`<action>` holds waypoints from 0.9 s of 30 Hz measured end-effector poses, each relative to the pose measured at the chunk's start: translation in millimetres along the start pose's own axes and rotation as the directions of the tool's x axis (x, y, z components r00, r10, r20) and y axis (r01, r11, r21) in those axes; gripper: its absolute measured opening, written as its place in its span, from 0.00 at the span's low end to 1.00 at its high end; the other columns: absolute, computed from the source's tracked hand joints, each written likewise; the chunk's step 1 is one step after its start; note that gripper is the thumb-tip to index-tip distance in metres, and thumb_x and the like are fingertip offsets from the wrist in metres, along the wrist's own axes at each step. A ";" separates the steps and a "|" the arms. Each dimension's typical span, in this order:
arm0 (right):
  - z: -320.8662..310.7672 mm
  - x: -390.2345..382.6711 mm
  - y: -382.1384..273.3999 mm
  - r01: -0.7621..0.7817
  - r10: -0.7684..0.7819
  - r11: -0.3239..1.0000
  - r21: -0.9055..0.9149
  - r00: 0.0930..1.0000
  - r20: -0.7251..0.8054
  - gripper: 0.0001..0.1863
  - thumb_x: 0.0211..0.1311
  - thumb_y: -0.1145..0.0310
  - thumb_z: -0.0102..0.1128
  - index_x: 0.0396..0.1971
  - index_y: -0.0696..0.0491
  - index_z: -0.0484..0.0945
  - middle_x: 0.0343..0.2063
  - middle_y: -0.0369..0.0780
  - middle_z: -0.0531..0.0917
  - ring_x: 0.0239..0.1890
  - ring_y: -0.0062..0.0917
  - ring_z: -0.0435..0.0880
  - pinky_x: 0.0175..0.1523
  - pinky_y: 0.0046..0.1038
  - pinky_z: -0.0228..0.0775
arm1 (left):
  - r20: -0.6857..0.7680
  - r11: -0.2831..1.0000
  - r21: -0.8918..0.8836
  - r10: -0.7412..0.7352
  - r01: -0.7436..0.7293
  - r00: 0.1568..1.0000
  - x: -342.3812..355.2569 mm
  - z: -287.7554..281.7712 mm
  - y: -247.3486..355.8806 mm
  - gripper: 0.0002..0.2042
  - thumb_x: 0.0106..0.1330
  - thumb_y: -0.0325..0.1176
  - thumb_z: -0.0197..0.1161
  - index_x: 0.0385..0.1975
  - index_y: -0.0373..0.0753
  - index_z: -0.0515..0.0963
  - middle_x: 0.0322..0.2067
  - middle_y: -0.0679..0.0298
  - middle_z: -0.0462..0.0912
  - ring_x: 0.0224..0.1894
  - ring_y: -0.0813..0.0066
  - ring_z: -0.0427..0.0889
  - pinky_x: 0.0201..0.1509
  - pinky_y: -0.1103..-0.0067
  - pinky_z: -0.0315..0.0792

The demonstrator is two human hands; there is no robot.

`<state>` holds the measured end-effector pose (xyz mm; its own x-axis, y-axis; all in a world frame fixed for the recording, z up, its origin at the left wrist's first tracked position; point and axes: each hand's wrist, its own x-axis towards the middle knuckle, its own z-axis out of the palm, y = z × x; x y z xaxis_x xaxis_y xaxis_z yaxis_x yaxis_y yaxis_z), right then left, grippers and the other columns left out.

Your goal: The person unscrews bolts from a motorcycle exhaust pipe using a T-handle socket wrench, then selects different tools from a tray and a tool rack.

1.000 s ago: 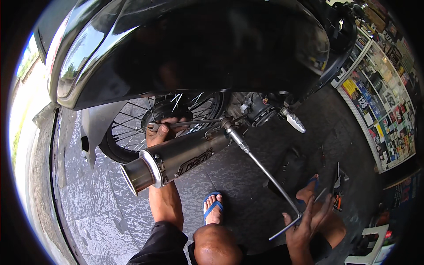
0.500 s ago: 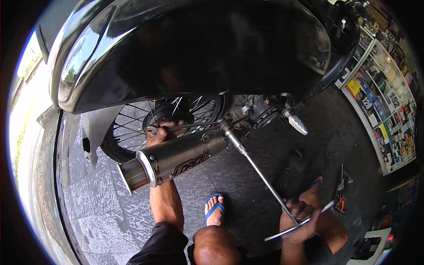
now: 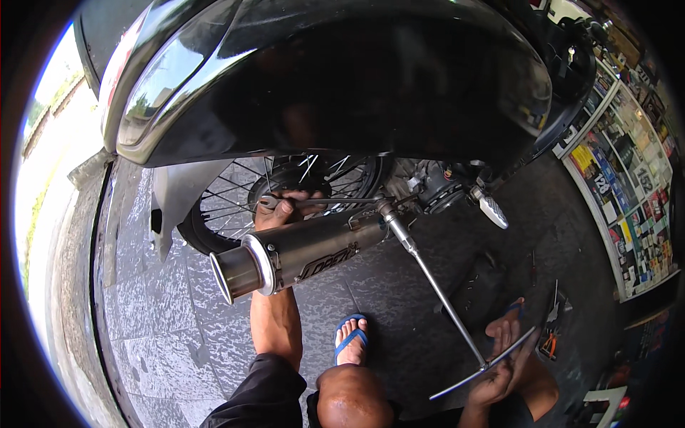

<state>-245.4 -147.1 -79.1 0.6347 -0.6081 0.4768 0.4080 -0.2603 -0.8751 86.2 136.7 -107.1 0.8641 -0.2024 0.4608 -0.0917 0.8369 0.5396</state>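
Note:
A silver exhaust muffler [image 3: 314, 255] slants beside the motorcycle's rear wheel [image 3: 221, 207]. Behind it, my left hand [image 3: 271, 216] is closed around the end of a long spanner [image 3: 346, 202], whose far end reaches the joint at the muffler's front. At that joint sits the socket of a T-handle wrench [image 3: 444, 299], its shaft running down to the right. My right hand [image 3: 505, 372] lies against the wrench's crossbar with fingers stretched out, not wrapped round it. The fastener under the socket is hidden.
Black glossy bodywork [image 3: 321, 93] overhangs the work. A footpeg [image 3: 489, 207] juts out to the right. Orange-handled pliers [image 3: 548, 346] and other tools lie on the dark floor at right. Beyond stands a glass display case [image 3: 628, 185]. My sandalled foot [image 3: 351, 341] is below the muffler.
My right hand has loosened from a grip on the T-handle to stretched fingers, and the crossbar has turned slightly. My left hand keeps its hold on the spanner. The whole view has shifted a little.

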 end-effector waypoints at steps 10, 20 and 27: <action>-6.4 17.4 -17.4 0.449 0.072 0.465 -0.763 0.840 0.538 0.43 0.66 0.45 0.49 0.66 0.67 0.53 0.58 0.58 0.65 0.54 0.45 0.67 0.59 0.41 0.59 | -0.091 0.996 0.030 0.087 -0.085 0.992 0.3 -5.4 -4.1 0.09 0.64 0.30 0.65 0.39 0.30 0.79 0.38 0.46 0.83 0.43 0.53 0.86 0.46 0.62 0.84; 51.3 18.9 -15.2 -0.283 0.243 0.896 0.342 0.957 0.157 0.33 0.70 0.44 0.45 0.53 0.62 0.72 0.45 0.50 0.80 0.47 0.39 0.83 0.50 0.43 0.79 | -0.080 0.999 -0.015 0.046 -0.047 0.996 0.3 6.5 -1.7 0.10 0.62 0.31 0.67 0.38 0.31 0.79 0.37 0.49 0.84 0.46 0.49 0.84 0.49 0.52 0.80; 35.3 11.4 -8.8 -0.319 0.536 0.238 0.917 0.831 0.150 0.29 0.74 0.50 0.41 0.19 0.56 0.74 0.26 0.46 0.82 0.49 0.40 0.82 0.61 0.56 0.69 | 0.028 0.996 0.071 0.044 -0.045 0.999 1.9 4.5 0.0 0.12 0.64 0.37 0.66 0.39 0.36 0.77 0.40 0.54 0.80 0.45 0.51 0.83 0.48 0.55 0.82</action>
<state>-218.6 -125.4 -63.1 0.8445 -0.5322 -0.0605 0.4964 0.8201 -0.2847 85.6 134.0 -103.0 0.8451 -0.1799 0.5034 -0.1658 0.8071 0.5667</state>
